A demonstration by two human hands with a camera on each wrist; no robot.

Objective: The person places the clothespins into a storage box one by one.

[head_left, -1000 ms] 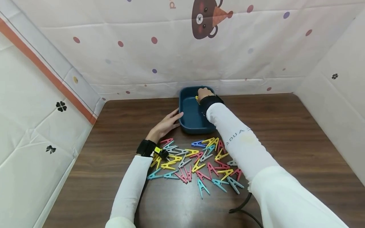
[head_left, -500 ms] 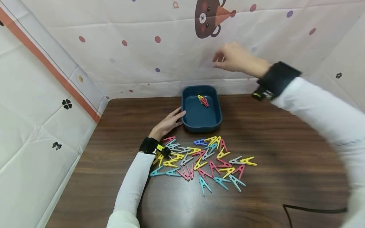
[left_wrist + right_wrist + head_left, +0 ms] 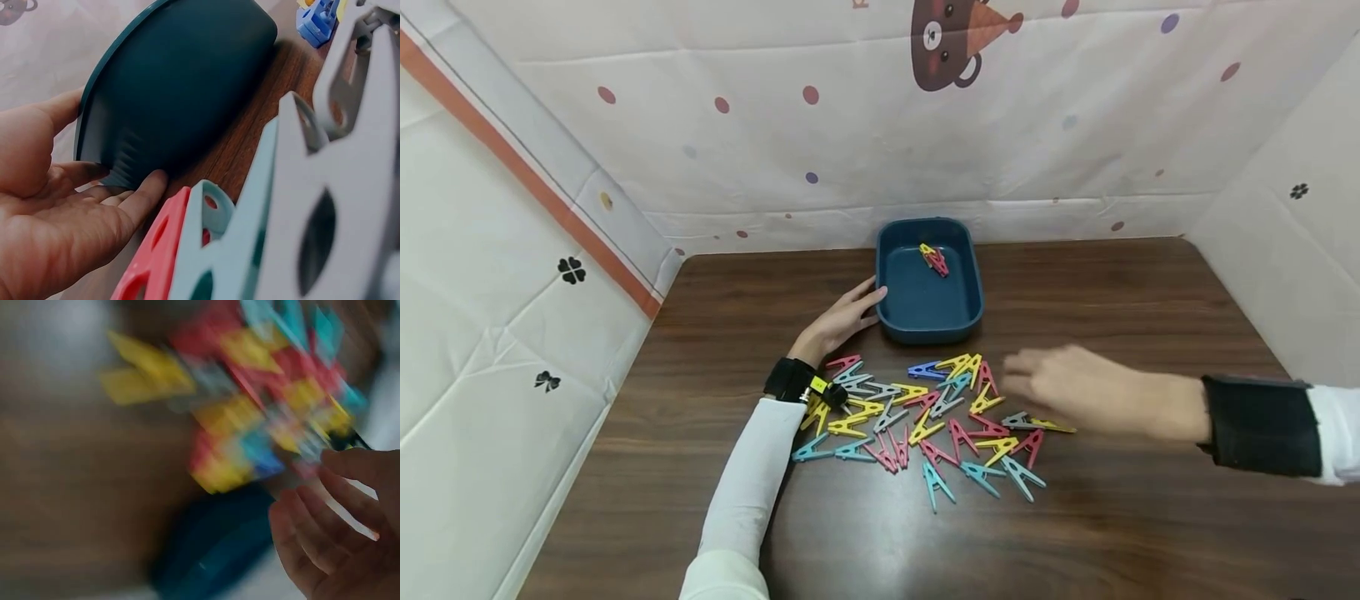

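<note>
A dark blue rectangular bin [image 3: 928, 308] stands at the far edge of the table. My left hand [image 3: 838, 323] rests against its left wall, fingers extended; the left wrist view shows these fingers [image 3: 147, 194] touching the wall. Inside the bin lie a red clothespin [image 3: 937, 264] and a yellow one, close together. Many clothespins in red, yellow, light blue, grey and dark blue are spread in front of the bin, among them a light blue clothespin [image 3: 934, 486]. My right hand [image 3: 1075, 387] hovers by the pile's right side, fingers loosely bent, holding nothing visible. Its wrist view is blurred.
The brown wooden table [image 3: 1150, 317] extends to both sides of the pile. A patterned white cloth [image 3: 760, 150] hangs behind the table, with more on the left and right. Several clothespins lie right beside the left wrist and its black strap [image 3: 788, 381].
My right hand has come up out of the bin, swung up to the right, then dropped toward the pile. A yellow and a red clothespin now show in the bin. The left hand stays put.
</note>
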